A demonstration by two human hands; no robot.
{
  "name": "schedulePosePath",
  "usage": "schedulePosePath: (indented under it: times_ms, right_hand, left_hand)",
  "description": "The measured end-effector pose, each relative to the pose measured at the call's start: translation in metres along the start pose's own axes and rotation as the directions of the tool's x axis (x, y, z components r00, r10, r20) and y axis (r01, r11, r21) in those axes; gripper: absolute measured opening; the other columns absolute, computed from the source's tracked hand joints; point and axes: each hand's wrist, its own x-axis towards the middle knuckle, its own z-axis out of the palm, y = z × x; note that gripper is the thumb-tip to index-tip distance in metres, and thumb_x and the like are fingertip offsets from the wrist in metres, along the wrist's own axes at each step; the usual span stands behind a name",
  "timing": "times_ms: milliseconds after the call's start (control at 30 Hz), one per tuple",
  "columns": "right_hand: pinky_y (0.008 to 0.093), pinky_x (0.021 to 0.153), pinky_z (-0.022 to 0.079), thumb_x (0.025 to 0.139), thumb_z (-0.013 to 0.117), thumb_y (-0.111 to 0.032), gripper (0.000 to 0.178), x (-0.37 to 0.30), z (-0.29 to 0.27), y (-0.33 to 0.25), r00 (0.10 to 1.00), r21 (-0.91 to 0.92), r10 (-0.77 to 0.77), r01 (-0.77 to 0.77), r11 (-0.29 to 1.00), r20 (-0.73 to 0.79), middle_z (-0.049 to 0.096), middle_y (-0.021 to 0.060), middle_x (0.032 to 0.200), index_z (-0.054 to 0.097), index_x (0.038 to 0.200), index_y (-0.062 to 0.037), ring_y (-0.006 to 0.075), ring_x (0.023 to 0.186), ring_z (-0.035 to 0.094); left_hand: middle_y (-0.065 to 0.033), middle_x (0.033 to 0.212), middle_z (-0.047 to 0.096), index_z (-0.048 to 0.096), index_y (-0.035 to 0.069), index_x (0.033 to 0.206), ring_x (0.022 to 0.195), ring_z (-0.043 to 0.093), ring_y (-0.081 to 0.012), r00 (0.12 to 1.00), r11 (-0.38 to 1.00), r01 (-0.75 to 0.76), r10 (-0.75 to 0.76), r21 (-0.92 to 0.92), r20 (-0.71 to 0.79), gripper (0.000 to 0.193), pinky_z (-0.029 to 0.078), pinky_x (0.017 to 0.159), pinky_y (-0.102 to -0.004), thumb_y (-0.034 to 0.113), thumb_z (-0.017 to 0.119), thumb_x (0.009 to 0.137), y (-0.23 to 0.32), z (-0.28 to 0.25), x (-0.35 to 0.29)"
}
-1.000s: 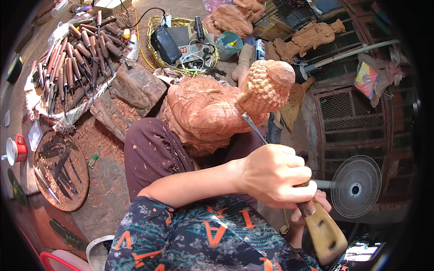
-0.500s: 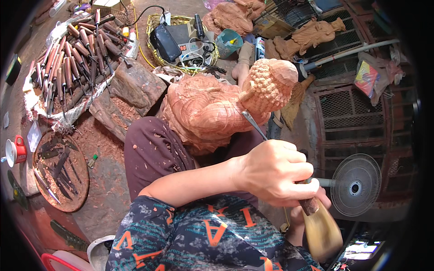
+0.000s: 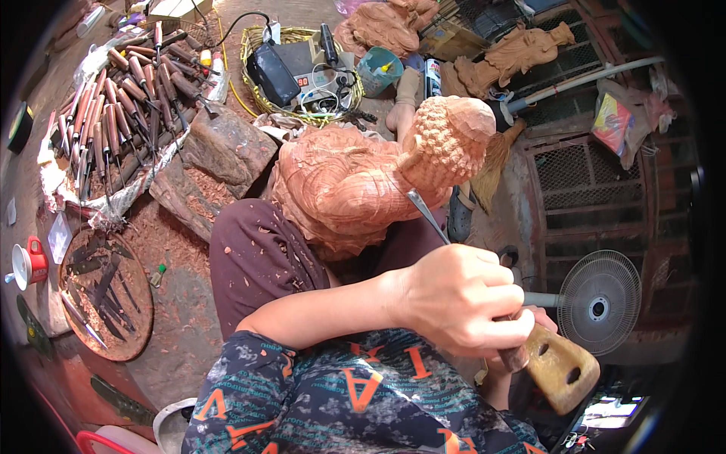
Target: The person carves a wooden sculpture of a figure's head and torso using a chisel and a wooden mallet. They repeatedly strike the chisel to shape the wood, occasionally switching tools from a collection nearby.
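Note:
Across my lap lies a carved wooden figure (image 3: 340, 185), its curly-haired head (image 3: 451, 140) toward the right. My left hand (image 3: 469, 299) is wrapped round the dark handle of a chisel (image 3: 427, 214), whose steel blade reaches up to the figure near its neck and shoulder. Partly hidden behind that hand, my right hand (image 3: 542, 319) grips a wooden mallet (image 3: 566, 371), a yellowish block with two dark holes. The mallet head is close beside the butt of the chisel handle; whether they touch I cannot tell.
Many wood-handled carving tools (image 3: 125, 113) fill a cloth-lined holder at left, above a round board with blades (image 3: 110, 295). Wooden blocks (image 3: 227, 151) and shavings lie beside my knee. Behind stand a wicker basket (image 3: 302, 117) and a teal bucket (image 3: 378, 70). A fan (image 3: 599, 306) stands right.
The mallet has swung up and to the right, and its holed face now shows. My left hand and the chisel have shifted slightly downward.

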Motion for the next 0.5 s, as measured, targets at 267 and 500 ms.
schedulePosePath:
  times_ms: [267,500]
  right_hand:
    - [0.0341,0.073,0.043,0.076,0.071,-0.031,0.054,-0.009,-0.008,0.024,0.982,0.069,-0.178,0.183,0.981,-0.071,0.049,0.0084,0.091,0.038,0.111,-0.0067,0.0184,0.082,0.051]
    - [0.0331,0.061,0.036,0.081,0.058,0.003,0.030,0.006,0.008,0.002,0.979,0.058,-0.153,0.162,0.985,-0.136,0.042,0.0056,0.073,0.041,0.103,-0.0062,0.0173,0.066,0.042]
  left_hand:
    - [0.0053,0.062,0.042,0.065,0.014,0.084,0.047,0.043,-0.0077,0.995,0.998,0.014,-0.020,-0.054,-0.098,0.022,0.030,0.040,-0.0231,0.028,0.072,0.069,-0.005,-0.002,0.002]
    - [0.0060,0.060,0.040,0.066,0.014,0.084,0.045,0.040,-0.0077,0.991,0.999,0.010,-0.017,-0.053,-0.131,0.023,0.028,0.039,-0.0229,0.030,0.073,0.070,-0.008,-0.002,0.003]
